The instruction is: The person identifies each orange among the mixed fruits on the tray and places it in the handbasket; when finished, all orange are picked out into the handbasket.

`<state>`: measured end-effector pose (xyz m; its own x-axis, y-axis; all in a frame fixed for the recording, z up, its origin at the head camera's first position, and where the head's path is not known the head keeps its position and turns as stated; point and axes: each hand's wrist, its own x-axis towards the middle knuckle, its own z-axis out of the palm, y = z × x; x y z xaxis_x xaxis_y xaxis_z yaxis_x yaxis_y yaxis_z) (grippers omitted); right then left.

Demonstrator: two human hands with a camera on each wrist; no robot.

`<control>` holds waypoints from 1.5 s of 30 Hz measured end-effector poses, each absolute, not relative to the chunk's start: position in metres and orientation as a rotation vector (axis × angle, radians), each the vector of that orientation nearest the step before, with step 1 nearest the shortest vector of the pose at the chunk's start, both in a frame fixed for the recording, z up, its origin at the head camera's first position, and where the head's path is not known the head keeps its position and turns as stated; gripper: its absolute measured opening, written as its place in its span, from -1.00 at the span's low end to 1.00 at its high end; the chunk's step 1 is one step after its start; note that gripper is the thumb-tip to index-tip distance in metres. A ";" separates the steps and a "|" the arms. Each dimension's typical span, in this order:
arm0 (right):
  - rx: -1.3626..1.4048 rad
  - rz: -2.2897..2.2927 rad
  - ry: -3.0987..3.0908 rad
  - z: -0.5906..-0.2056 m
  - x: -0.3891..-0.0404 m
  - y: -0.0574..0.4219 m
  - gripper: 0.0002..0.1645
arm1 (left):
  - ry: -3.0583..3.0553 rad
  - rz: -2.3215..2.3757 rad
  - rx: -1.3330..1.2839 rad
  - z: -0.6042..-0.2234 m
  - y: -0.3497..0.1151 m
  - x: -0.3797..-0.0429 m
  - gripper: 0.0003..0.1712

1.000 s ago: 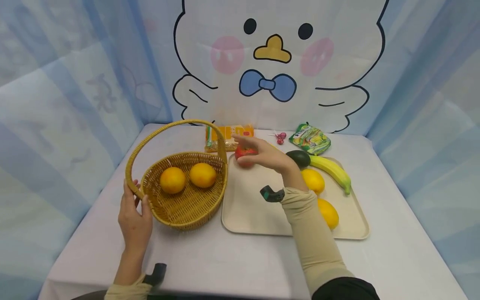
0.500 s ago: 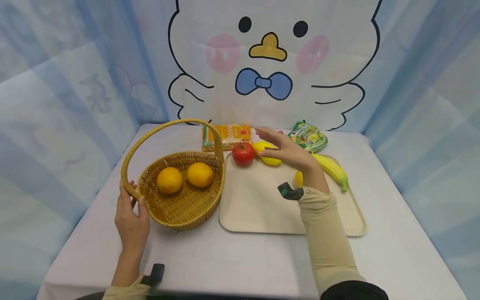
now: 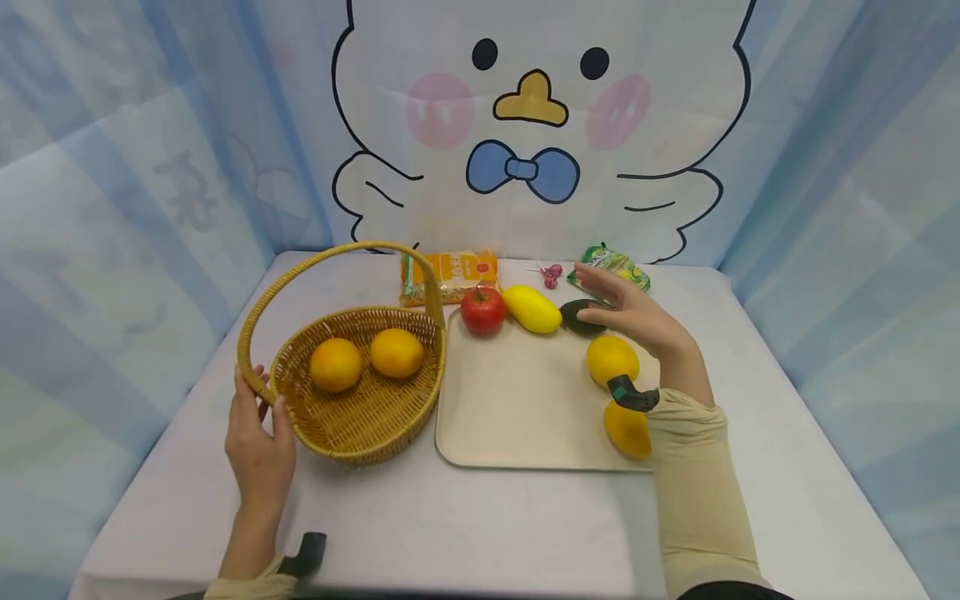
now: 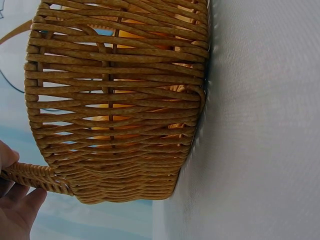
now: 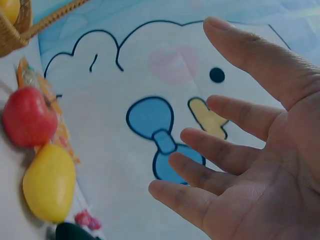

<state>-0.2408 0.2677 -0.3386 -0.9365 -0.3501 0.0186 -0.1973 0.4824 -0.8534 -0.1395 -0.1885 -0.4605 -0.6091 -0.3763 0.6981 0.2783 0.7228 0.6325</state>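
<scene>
My left hand (image 3: 260, 454) grips the base of the tall handle (image 3: 255, 329) of a woven basket (image 3: 367, 421). In the left wrist view, thumb and fingers pinch that handle (image 4: 37, 177) beside the woven wall. Inside the basket lie two oranges (image 3: 335, 365). My right hand (image 3: 637, 317) hovers over the back right of a beige tray (image 3: 510, 408), fingers spread and nothing held; its fingertips overlap a dark avocado (image 3: 576, 315). Left of the avocado are a yellow mango (image 3: 534, 309) and a red apple (image 3: 483, 312). The right hand and forearm hide the banana.
Two yellow-orange fruits, one lemon-yellow (image 3: 612, 361) and one deeper orange (image 3: 626, 427), lie at the tray's right, beside my forearm. Behind the tray are an orange grain packet (image 3: 450, 275), small red lollipops (image 3: 551, 275) and a green packet (image 3: 618, 265). A printed curtain (image 3: 525, 217) closes off the back.
My right hand has moved right, from above the apple, past the mango, to over the avocado, fingers still spread. The left hand keeps its grip on the basket handle. The view has shifted slightly.
</scene>
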 end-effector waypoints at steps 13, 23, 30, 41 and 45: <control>-0.259 -1.259 2.571 -0.395 -0.241 0.322 -0.04 | -2.039 -0.913 0.076 -0.463 -0.190 -0.139 -0.21; -0.243 -1.185 2.531 -0.417 -0.246 0.334 -0.01 | -2.042 -0.909 0.074 -0.462 -0.190 -0.138 -0.21; -0.240 -1.119 2.512 -0.421 -0.251 0.333 -0.02 | -2.066 -0.891 0.088 -0.461 -0.191 -0.139 -0.22; -0.185 -1.062 2.465 -0.426 -0.252 0.334 0.03 | -2.061 -0.901 0.072 -0.459 -0.190 -0.139 -0.22; -0.178 -1.065 2.460 -0.426 -0.252 0.335 0.01 | -2.054 -0.903 0.062 -0.458 -0.190 -0.139 -0.22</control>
<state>-0.2520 0.3351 -0.4259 -0.8901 -0.2890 -0.3525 0.0592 0.6935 -0.7180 -0.1386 -0.1895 -0.4584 -0.6225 -0.3559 0.6970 0.2732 0.7357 0.6197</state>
